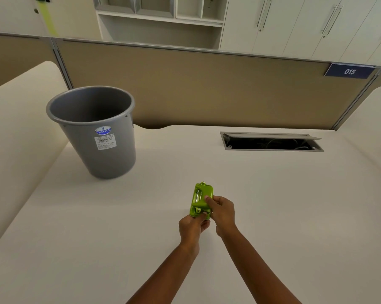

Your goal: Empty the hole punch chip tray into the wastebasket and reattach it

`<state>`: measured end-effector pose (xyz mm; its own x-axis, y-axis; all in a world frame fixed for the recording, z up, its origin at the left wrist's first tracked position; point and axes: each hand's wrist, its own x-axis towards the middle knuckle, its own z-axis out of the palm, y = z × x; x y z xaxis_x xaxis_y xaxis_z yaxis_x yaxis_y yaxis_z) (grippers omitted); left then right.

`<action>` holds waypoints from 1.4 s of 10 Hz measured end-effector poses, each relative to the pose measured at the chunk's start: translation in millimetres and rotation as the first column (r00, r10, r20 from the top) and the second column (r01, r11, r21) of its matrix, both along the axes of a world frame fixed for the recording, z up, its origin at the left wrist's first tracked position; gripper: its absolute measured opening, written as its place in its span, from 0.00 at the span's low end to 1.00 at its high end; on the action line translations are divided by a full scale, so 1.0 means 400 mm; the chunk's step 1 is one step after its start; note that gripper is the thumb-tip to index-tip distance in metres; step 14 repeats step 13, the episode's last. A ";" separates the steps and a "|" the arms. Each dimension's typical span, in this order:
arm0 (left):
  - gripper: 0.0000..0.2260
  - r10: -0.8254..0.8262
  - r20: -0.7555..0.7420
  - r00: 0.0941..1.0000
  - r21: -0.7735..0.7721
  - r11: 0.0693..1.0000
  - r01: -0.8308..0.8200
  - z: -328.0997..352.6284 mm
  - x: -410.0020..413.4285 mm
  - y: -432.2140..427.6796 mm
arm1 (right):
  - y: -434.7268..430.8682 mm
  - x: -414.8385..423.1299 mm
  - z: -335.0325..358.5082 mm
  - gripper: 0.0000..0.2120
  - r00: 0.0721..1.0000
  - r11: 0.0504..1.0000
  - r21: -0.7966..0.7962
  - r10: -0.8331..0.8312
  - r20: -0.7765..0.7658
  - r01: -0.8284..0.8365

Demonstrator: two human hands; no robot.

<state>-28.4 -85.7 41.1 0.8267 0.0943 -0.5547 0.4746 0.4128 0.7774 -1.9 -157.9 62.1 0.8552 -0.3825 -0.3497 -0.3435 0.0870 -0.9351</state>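
A small lime-green hole punch (201, 197) is held just above the cream desk (272, 194), turned so its underside with metal parts faces up. My left hand (192, 229) pinches its near end from below. My right hand (222, 212) grips its right side, thumb pressed on the green face. I cannot tell whether the chip tray is on or off the punch. A grey plastic wastebasket (101, 145) with a blue and white label stands upright on the desk, far left of the hands, its mouth open.
An open cable hatch (270, 142) is set into the desk at the back right. A tan partition (207, 88) with a blue "015" sign (349, 71) closes the far edge. White cabinets and shelves rise behind it.
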 end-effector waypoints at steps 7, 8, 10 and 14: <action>0.24 -0.579 -0.191 0.792 0.971 0.006 0.238 -0.084 -0.004 0.120 | -0.146 0.017 -0.080 0.08 0.981 0.961 -0.272 -0.010 -0.192 -0.043; 0.24 -0.579 -0.250 0.776 0.965 -0.081 0.250 -0.100 -0.007 0.135 | -0.159 0.015 -0.088 0.14 0.974 0.950 -0.307 -0.011 -0.228 -0.061; 0.24 -0.567 -0.277 0.776 0.959 -0.112 0.261 -0.121 -0.009 0.150 | -0.171 0.008 -0.098 0.13 0.971 0.949 -0.314 -0.040 -0.234 -0.036; 0.24 -0.566 -0.303 0.766 0.952 -0.145 0.270 -0.128 -0.007 0.166 | -0.176 0.009 -0.108 0.14 0.975 0.938 -0.346 -0.064 -0.213 -0.014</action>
